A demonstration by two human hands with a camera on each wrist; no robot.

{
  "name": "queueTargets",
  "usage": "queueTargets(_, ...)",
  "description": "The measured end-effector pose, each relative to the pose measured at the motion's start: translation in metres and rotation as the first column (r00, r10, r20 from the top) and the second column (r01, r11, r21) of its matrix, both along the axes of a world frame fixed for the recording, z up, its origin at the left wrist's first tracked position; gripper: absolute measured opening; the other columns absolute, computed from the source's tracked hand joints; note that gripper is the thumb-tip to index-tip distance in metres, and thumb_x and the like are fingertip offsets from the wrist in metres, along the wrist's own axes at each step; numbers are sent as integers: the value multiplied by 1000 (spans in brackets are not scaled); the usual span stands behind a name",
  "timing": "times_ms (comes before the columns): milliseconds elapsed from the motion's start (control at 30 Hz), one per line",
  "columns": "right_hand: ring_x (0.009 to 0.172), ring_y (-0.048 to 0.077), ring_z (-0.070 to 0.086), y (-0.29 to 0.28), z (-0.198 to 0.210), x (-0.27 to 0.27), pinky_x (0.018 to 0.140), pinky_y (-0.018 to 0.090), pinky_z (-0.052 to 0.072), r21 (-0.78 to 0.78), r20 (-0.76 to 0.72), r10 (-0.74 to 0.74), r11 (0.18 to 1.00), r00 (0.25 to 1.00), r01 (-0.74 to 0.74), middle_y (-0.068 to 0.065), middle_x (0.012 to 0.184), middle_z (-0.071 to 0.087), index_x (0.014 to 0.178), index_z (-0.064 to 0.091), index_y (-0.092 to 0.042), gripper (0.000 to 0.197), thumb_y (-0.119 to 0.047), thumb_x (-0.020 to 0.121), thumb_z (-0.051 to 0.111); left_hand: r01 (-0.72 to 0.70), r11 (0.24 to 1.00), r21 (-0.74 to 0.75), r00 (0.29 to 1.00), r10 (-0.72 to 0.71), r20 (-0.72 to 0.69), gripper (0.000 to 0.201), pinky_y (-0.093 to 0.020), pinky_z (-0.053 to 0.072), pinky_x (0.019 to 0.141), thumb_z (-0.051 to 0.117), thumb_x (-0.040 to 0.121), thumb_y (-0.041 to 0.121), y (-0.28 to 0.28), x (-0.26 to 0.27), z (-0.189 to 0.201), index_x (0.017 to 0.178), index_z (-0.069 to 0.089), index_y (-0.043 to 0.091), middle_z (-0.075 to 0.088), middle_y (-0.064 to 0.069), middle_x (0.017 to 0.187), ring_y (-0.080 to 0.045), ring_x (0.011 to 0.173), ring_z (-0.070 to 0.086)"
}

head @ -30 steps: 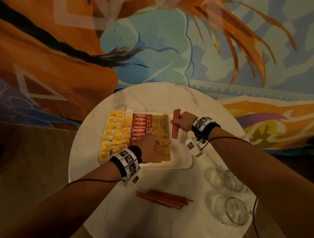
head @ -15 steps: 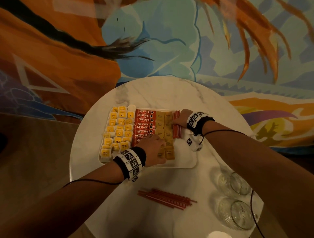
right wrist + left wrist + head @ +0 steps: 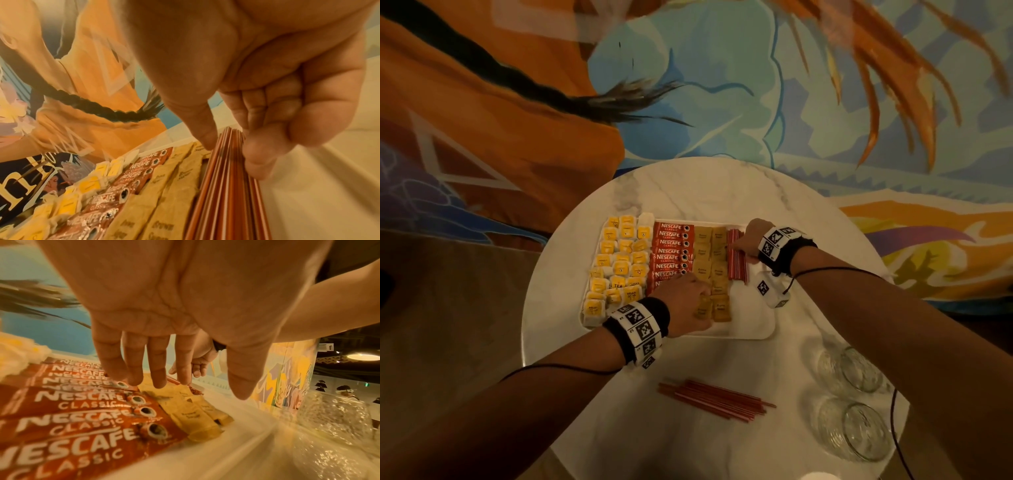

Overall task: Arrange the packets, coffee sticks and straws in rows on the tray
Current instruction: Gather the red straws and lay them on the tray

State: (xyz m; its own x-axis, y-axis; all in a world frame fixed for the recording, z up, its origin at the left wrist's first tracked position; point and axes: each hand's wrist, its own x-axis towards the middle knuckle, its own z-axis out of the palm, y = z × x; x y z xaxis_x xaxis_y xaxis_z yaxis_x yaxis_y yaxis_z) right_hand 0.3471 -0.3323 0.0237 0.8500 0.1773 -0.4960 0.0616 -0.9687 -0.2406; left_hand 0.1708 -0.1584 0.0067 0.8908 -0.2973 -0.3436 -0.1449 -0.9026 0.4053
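Note:
A white tray (image 3: 753,325) holds rows: yellow tea packets (image 3: 619,260) at the left, red Nescafe coffee sticks (image 3: 671,246), then brown sugar packets (image 3: 710,253). A bundle of red straws (image 3: 736,260) lies along the sugar packets' right side. My right hand (image 3: 750,240) grips the bundle's far end, the thumb on one side and curled fingers on the other (image 3: 232,149). My left hand (image 3: 685,305) hovers over the near end of the coffee sticks (image 3: 72,418) and sugar packets, fingers straight and pointing down (image 3: 185,378), holding nothing.
The tray sits on a round white marble table (image 3: 688,445). More red straws (image 3: 715,402) lie loose on the table in front of the tray. Two glass jars (image 3: 856,370) (image 3: 859,435) stand at the near right. A painted mural wall rises behind the table.
My right hand has brought the straw bundle down from above the tray's right part onto the tray beside the sugar packets. My left hand stayed over the packets.

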Motion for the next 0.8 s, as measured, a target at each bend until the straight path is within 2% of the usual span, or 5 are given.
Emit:
queueTargets(100, 56, 22, 69, -5, 5, -7, 58, 31, 57, -8, 13, -6, 1000, 1000, 6, 3, 59, 70, 68, 66, -12, 31, -40, 79, 63, -8, 1000, -14, 1000, 8, 3, 62, -38, 49, 98, 63, 82, 63, 1, -4, 4, 132, 51, 27, 52, 5, 126, -15, 109, 51)
queueTargets(200, 58, 22, 67, -9, 17, -18, 60, 31, 56, 27, 55, -6, 1000, 998, 4, 4, 59, 68, 66, 66, -10, 34, -40, 82, 64, 8, 1000, -23, 1000, -8, 12, 57, -35, 49, 95, 62, 84, 60, 3, -10, 10, 129, 53, 26, 54, 5, 122, -14, 106, 52)
queueTargets(367, 72, 23, 71, -15, 48, -60, 71, 36, 59, 101, 65, 101, 989, 993, -108, 9, 79, 74, 86, 75, -6, 44, -47, 91, 61, 109, 993, -32, 994, -109, 17, 54, -33, 52, 89, 62, 87, 58, 7, -25, 16, 129, 53, 25, 57, 6, 121, -14, 103, 56)
queueTargets(533, 84, 15, 67, -26, 63, -132, 73, 31, 55, 167, 84, 173, 969, 981, -185, -2, 94, 73, 95, 77, -21, 29, -46, 93, 62, 234, 972, -34, 972, -235, -26, 56, -23, 42, 80, 63, 87, 57, 0, -49, 19, 132, 53, 27, 59, 9, 123, -5, 94, 49)
queueTargets(800, 100, 18, 64, -40, 21, -224, 79, 29, 49, -2, -54, 358, 934, 932, -358, -2, 113, 69, 113, 67, -24, 43, -57, 89, 56, 369, 929, 28, 921, -361, -147, 56, -32, 49, 93, 70, 83, 50, -24, -95, 8, 133, 52, 30, 58, 7, 125, -15, 109, 58)
